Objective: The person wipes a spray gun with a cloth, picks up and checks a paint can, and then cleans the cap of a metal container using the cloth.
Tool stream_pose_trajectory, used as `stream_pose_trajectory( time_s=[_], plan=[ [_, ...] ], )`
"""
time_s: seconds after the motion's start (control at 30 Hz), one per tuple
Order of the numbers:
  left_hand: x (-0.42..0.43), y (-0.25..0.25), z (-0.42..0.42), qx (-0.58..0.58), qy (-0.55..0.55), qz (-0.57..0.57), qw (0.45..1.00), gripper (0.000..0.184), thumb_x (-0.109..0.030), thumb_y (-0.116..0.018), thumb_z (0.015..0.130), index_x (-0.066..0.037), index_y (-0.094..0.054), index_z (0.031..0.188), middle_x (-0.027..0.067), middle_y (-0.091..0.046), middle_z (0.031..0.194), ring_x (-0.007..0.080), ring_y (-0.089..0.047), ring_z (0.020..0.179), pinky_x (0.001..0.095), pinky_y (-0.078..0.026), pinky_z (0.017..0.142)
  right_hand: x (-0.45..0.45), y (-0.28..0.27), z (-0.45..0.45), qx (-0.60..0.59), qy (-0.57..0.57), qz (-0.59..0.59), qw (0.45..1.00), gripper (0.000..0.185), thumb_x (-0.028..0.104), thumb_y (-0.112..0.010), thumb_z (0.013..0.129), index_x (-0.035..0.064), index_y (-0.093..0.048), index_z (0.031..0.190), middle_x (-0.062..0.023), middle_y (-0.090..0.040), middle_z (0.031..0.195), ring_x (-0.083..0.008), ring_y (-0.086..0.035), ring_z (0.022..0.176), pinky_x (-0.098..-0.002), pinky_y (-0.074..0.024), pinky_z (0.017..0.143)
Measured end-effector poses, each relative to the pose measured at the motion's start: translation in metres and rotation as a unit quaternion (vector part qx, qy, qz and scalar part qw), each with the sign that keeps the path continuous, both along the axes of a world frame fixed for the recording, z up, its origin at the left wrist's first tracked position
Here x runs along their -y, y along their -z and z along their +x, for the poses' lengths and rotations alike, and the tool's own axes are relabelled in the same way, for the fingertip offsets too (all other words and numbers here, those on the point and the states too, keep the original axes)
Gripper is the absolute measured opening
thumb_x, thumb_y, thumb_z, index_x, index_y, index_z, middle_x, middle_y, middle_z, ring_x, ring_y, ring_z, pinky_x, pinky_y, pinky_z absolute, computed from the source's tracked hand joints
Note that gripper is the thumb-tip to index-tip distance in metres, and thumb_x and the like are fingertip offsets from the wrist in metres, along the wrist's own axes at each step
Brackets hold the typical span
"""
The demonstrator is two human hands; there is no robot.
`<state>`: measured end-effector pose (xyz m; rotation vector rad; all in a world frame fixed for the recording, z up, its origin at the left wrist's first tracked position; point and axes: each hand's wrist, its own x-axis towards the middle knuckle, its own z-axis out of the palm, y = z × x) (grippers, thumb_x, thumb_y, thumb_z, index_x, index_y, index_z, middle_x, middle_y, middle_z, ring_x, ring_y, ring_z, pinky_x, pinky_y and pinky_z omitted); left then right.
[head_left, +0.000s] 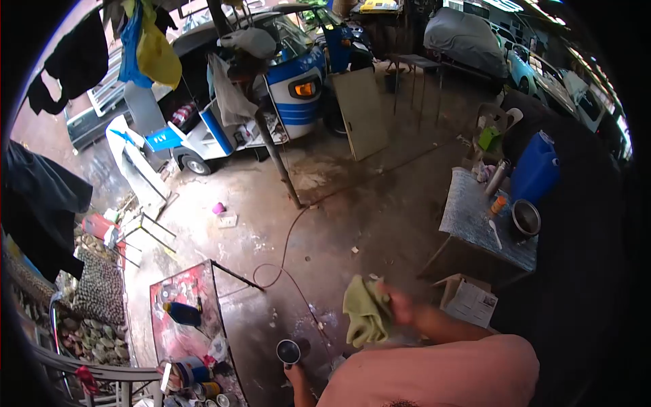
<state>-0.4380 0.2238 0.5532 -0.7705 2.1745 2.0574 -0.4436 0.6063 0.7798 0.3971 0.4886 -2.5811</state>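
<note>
Low in the view, my left hand [294,374] is closed on a dark round cup [289,351] with a light rim, held over the floor. To its right, my right hand [401,305] grips a green cloth [367,312] that hangs down in folds. The right hand is somewhat blurred. Cup and cloth are apart from each other. A red-stained table [182,278] is to the left of the cup, with a dark bottle [183,313] on it.
A patterned table [468,203] at the right holds a metal bowl [526,218] and a blue jerrycan [535,168]. Beneath its front edge is a cardboard box [472,304]. A hose [285,245] crosses the floor near a pole [278,161]. A blue-and-white vehicle [296,95] stands behind.
</note>
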Motion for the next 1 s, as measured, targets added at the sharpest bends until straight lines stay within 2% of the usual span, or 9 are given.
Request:
stream_pose_trajectory(
  time_s=[0.1,0.17,0.23,0.33,0.57,0.67,0.77,0.87,1.0],
  plan=[
    [0.006,0.026,-0.005,0.016,0.005,-0.012,1.0,0.017,-0.021,-0.064,0.092,-0.005,-0.063,0.088,-0.0024,-0.056,0.074,0.0082,-0.049,0.064,0.028,-0.038,0.057,-0.017,-0.046,-0.012,-0.112,0.048,-0.025,0.992,0.074,0.067,-0.049,0.094,0.0048,-0.053,0.134,-0.0139,-0.061,0.129,-0.0286,-0.062,0.116,-0.0474,-0.0464,0.105],
    [0.002,0.025,-0.005,0.01,0.01,-0.007,1.0,0.016,-0.021,-0.064,0.092,-0.005,-0.063,0.089,-0.0023,-0.055,0.073,0.0085,-0.048,0.064,0.028,-0.038,0.057,-0.029,0.014,-0.021,-0.178,0.05,-0.192,0.964,0.081,0.073,-0.046,0.092,0.0076,-0.05,0.139,-0.0142,-0.057,0.136,-0.0295,-0.059,0.122,-0.0482,-0.0444,0.108],
    [-0.006,0.011,-0.008,-0.005,0.007,0.003,1.0,0.016,-0.021,-0.064,0.092,-0.005,-0.064,0.09,-0.0022,-0.055,0.073,0.0089,-0.048,0.063,0.028,-0.038,0.057,-0.018,0.025,-0.021,-0.206,0.11,-0.095,0.968,0.084,0.073,-0.042,0.093,0.0087,-0.043,0.147,-0.0155,-0.052,0.144,-0.0313,-0.053,0.131,-0.0487,-0.0421,0.111],
    [-0.015,-0.002,-0.006,-0.012,0.003,0.021,1.0,0.015,-0.02,-0.063,0.091,-0.004,-0.064,0.092,-0.002,-0.054,0.072,0.0093,-0.047,0.062,0.0281,-0.037,0.057,-0.021,0.031,-0.004,-0.049,0.089,-0.048,0.994,0.08,0.074,-0.045,0.091,0.0134,-0.049,0.142,-0.0121,-0.055,0.142,-0.0297,-0.057,0.126,-0.0496,-0.0429,0.109],
    [-0.026,-0.022,-0.007,-0.013,0.005,0.013,1.0,0.015,-0.018,-0.063,0.09,-0.004,-0.063,0.092,-0.0013,-0.055,0.073,0.0102,-0.048,0.061,0.029,-0.038,0.056,-0.042,0.093,-0.012,0.047,0.003,0.048,0.998,0.038,0.019,-0.065,0.09,0.002,-0.061,0.124,-0.0114,-0.071,0.113,-0.028,-0.071,0.099,-0.0455,-0.0569,0.092],
    [-0.024,-0.027,-0.003,0.004,0.012,-0.01,1.0,0.017,-0.019,-0.062,0.091,-0.004,-0.064,0.096,0.0023,-0.061,0.079,0.0106,-0.052,0.065,0.0298,-0.041,0.058,-0.042,0.068,-0.006,-0.006,0.008,0.106,0.994,0.037,0.015,-0.066,0.088,0.0016,-0.062,0.122,-0.013,-0.072,0.109,-0.0277,-0.071,0.098,-0.0459,-0.0584,0.09],
    [-0.024,-0.027,0.0,-0.016,-0.001,-0.022,1.0,0.023,-0.021,-0.062,0.092,-0.002,-0.065,0.104,0.0079,-0.066,0.086,0.0143,-0.058,0.073,0.0324,-0.047,0.067,-0.028,0.148,0.02,0.096,-0.076,0.16,0.98,0.026,0.015,-0.064,0.089,0.0036,-0.063,0.112,-0.0095,-0.069,0.094,-0.0225,-0.069,0.076,-0.0378,-0.0597,0.072],
    [-0.003,0.013,-0.001,-0.055,-0.018,-0.081,0.995,0.033,-0.022,-0.063,0.091,0.002,-0.065,0.115,0.0145,-0.068,0.093,0.0206,-0.061,0.084,0.0364,-0.049,0.079,-0.035,0.192,0.015,0.116,-0.112,-0.094,0.982,0.013,0.018,-0.06,0.091,0.0073,-0.061,0.099,-0.0034,-0.058,0.076,-0.0171,-0.052,0.055,-0.0282,-0.0464,0.052],
    [0.032,0.061,0.017,-0.046,-0.05,-0.167,0.984,0.047,-0.026,-0.065,0.09,0.0,-0.061,0.129,0.0207,-0.059,0.104,0.0323,-0.058,0.095,0.0449,-0.046,0.086,-0.085,0.102,-0.043,0.114,0.18,0.037,0.976,0.018,0.026,-0.059,0.092,0.0089,-0.06,0.098,-0.0025,-0.056,0.081,-0.0154,-0.049,0.065,-0.0279,-0.0394,0.052]
  ],
)
